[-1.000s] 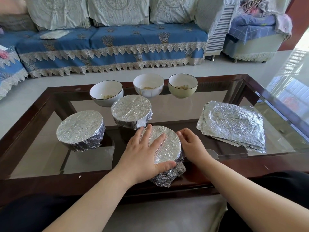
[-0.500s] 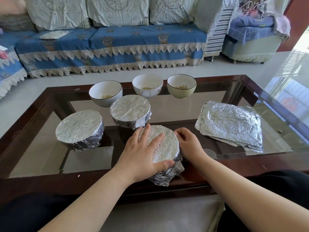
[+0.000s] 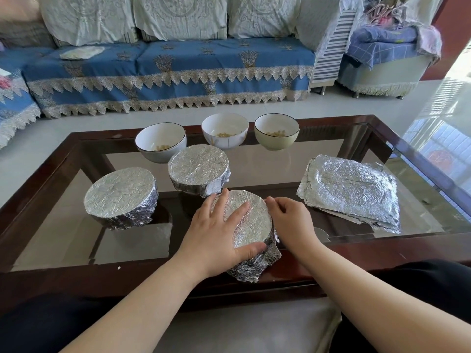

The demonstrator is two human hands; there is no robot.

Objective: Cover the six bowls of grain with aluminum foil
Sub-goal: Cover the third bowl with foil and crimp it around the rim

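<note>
My left hand (image 3: 214, 235) and right hand (image 3: 290, 222): bare, no rings, watch or gloves visible. Both forearms uncovered up to the frame edge. Dark, black-looking trousers (image 3: 420, 289) over my knees on either side.

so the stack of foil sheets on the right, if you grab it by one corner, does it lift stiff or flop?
Likely flops: the foil sheets look thin and crinkled, their edges already curled and uneven. Probably very light, so a push may slide them on the glass table. The loosely stacked layers are fanned at the near edge, so a corner pinch might lift only the top sheet.
</note>
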